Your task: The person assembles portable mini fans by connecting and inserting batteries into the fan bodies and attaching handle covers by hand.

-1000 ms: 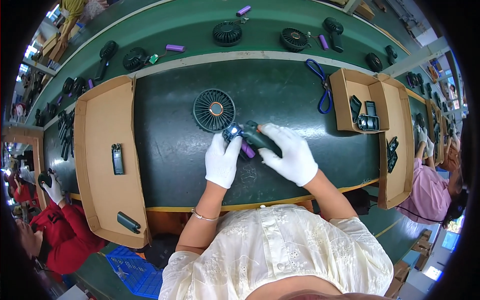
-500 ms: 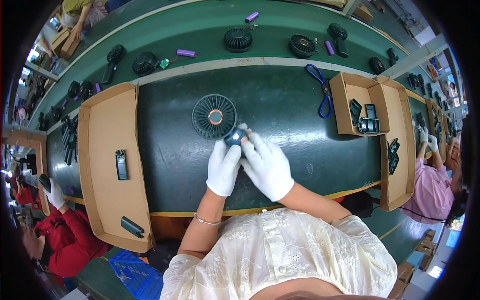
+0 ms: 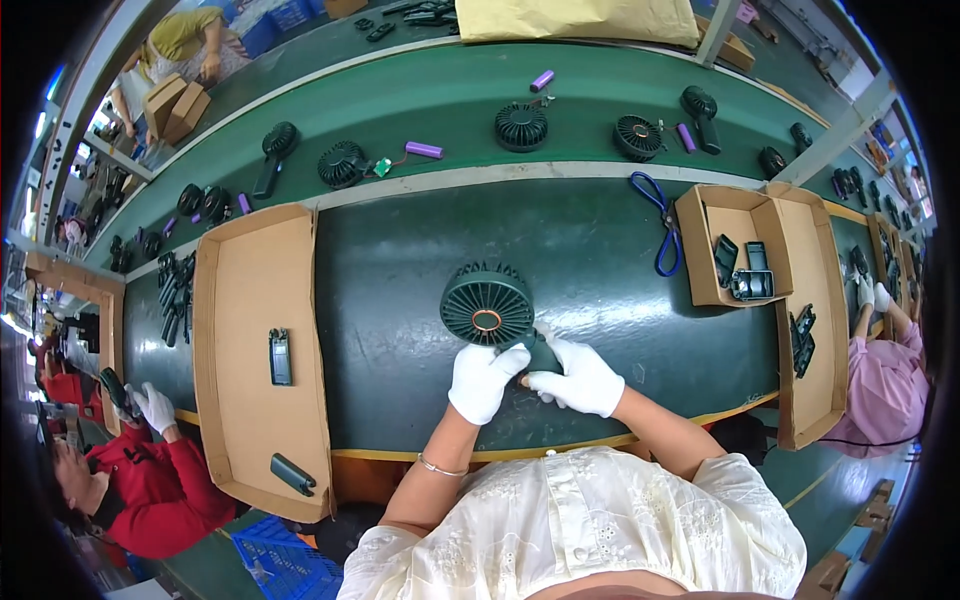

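Note:
Both my gloved hands are on a dark green handheld fan [image 3: 487,308] with a round ribbed head and a copper-coloured ring at its centre. My left hand [image 3: 485,382] closes round the neck, just below the head. Lower down, my right hand [image 3: 582,379] grips the handle [image 3: 541,356], its thumb pressed at the handle's end. The fan is held tilted above the green table [image 3: 400,400], head pointing away from me. My fingers cover part of the handle.
A cardboard tray [image 3: 225,400] with two dark casing pieces lies left. At right are blue-handled scissors [image 3: 662,225] and a cardboard box [image 3: 705,285] of casings. Fan parts and purple batteries [image 3: 424,150] line the belt [image 3: 590,80]. Co-workers sit on both sides.
The whole view has shifted. My hands have brought the fan nearer to me and tilted its head. My right hand has moved from near the neck down to the handle.

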Demonstrator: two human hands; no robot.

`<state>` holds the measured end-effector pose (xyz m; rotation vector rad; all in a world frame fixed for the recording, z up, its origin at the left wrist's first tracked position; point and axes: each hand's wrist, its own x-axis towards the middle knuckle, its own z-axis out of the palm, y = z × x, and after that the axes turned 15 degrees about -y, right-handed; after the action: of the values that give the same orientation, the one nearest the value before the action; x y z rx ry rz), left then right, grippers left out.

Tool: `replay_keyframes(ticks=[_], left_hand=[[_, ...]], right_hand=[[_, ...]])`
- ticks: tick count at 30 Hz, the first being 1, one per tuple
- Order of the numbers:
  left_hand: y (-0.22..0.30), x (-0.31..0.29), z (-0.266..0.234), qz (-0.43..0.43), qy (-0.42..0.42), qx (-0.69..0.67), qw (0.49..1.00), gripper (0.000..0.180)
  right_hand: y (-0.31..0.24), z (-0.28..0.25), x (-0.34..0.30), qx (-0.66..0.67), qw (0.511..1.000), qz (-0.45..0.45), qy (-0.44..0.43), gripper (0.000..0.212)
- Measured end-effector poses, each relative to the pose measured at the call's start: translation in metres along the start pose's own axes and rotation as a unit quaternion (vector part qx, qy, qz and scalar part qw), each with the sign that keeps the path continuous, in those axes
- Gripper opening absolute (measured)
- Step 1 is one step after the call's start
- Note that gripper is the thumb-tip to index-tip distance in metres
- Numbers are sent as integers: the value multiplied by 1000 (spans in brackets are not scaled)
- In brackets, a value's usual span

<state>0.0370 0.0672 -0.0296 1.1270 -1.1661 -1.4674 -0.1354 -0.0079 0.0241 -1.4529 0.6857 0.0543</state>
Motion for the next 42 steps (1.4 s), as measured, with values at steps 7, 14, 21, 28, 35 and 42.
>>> replay_keyframes(ticks=[7, 14, 21, 28, 35, 42], left_hand=[[12, 5, 0, 128, -78, -331, 931, 68], [16, -1, -6, 77, -57, -154, 983, 63], [16, -5, 5, 93, 24, -75, 993, 43], [43, 3, -7, -41, 17, -111, 993, 37], [93, 132, -38, -55, 99, -102, 988, 40], [102, 316, -159, -80, 230, 419, 875, 53]], right_hand=[[20, -18, 11, 390, 881, -82, -254, 50], [-22, 0, 25, -1, 990, -49, -132, 31], [-4, 29, 42, -196, 973, -70, 98, 27], [-28, 2, 24, -7, 996, -48, -77, 34], [20, -37, 24, 77, 974, -134, -165, 37], [19, -30, 24, 51, 961, -174, -208, 33]])
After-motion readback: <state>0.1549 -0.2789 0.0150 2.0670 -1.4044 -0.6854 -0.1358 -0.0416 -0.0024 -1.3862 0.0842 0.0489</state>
